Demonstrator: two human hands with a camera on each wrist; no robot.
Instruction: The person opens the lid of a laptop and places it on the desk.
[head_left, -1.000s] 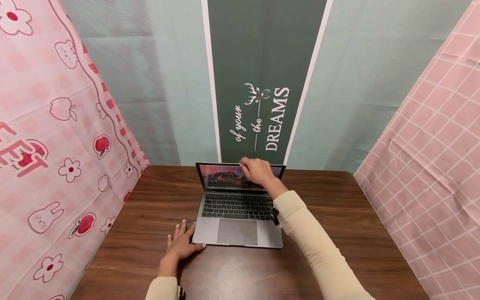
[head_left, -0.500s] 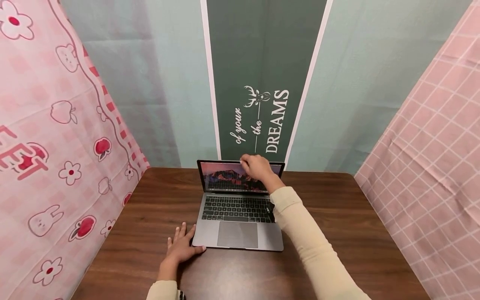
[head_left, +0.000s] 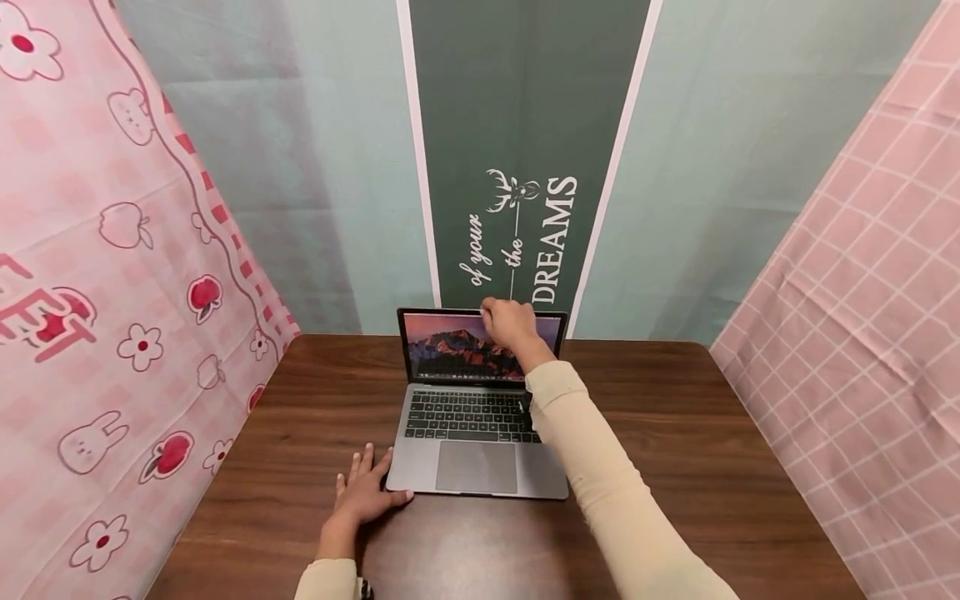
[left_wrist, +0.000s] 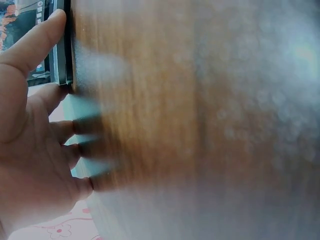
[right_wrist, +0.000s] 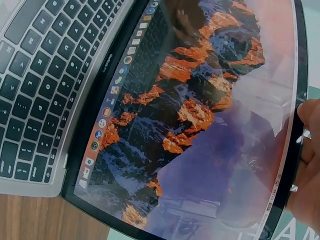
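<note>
A grey laptop (head_left: 477, 467) sits on the wooden table with its lid raised and its screen (head_left: 450, 346) lit, showing a mountain picture. My right hand (head_left: 510, 323) pinches the top edge of the lid, thumb on the screen side and fingers behind it, as the right wrist view shows of the hand (right_wrist: 307, 165). The right forearm covers part of the keyboard (head_left: 461, 415). My left hand (head_left: 365, 490) lies with spread fingers on the table at the laptop's front left corner, its thumb along the front edge. In the left wrist view the hand (left_wrist: 40, 145) has its thumb against the laptop's edge.
The brown wooden table (head_left: 292, 417) extends around the laptop on every side. A green and teal curtain (head_left: 525, 108) with lettering hangs behind it. Pink patterned cloth (head_left: 97, 333) hangs at the left, and pink checked cloth (head_left: 862, 292) at the right.
The laptop lid has tilted further back and up under my right hand, and the screen picture shows more fully. The left hand has stayed in place.
</note>
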